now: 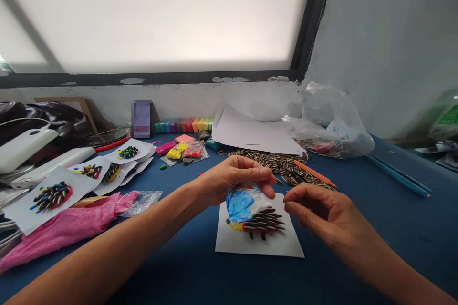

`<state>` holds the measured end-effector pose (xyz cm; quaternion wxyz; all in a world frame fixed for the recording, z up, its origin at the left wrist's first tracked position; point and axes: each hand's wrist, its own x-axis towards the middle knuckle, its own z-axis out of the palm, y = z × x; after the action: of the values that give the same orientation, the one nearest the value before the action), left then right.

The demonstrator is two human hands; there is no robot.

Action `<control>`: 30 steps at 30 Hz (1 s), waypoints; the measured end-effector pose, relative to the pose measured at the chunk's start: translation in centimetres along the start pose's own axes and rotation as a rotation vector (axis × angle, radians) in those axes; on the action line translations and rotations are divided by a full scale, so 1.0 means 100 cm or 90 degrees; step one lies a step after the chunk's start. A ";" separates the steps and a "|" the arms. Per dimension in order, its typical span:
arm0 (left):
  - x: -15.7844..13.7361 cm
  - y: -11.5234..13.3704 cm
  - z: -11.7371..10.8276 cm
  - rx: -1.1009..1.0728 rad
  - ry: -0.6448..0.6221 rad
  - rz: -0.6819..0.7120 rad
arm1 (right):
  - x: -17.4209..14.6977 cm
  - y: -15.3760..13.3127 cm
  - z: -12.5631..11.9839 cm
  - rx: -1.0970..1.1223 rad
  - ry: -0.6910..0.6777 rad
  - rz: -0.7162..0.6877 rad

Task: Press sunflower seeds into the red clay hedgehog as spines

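My left hand (238,176) is closed on a small clear wrapper of blue modelling clay (239,206), which hangs below the fingers. Under it lies a square of white paper (282,248). On that paper is a hedgehog figure (266,221) of red and yellow clay with striped sunflower seeds for spines; the wrapper hides its upper left part. Just right of the figure, my right hand (325,209) has thumb and forefinger pinched together. Whatever lies between those fingertips is too small to make out. A pile of sunflower seeds (265,161) spreads behind both hands.
Several finished seed pictures (53,198) lie at left beside a pink cloth-like piece (71,233). Clay packets (177,151), a phone (142,119) and paper sheets (250,128) stand or lie behind. An orange pen (315,174), a plastic bag (332,124) and a blue pen (400,176) are at right.
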<state>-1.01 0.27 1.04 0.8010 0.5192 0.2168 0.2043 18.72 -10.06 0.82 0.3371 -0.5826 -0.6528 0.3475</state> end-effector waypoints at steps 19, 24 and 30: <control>0.003 -0.014 0.016 0.099 -0.026 -0.007 | 0.002 0.009 -0.001 0.034 0.065 -0.070; 0.002 -0.015 0.020 0.106 -0.036 -0.012 | 0.000 0.004 0.000 0.051 0.082 -0.110; 0.001 -0.022 0.023 0.089 -0.030 -0.034 | -0.004 -0.005 0.005 -0.045 0.122 -0.200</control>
<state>0.58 -2.23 -0.17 0.7728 0.5727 0.2256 0.1547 18.10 -10.56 0.92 0.4274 -0.5154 -0.7123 0.2104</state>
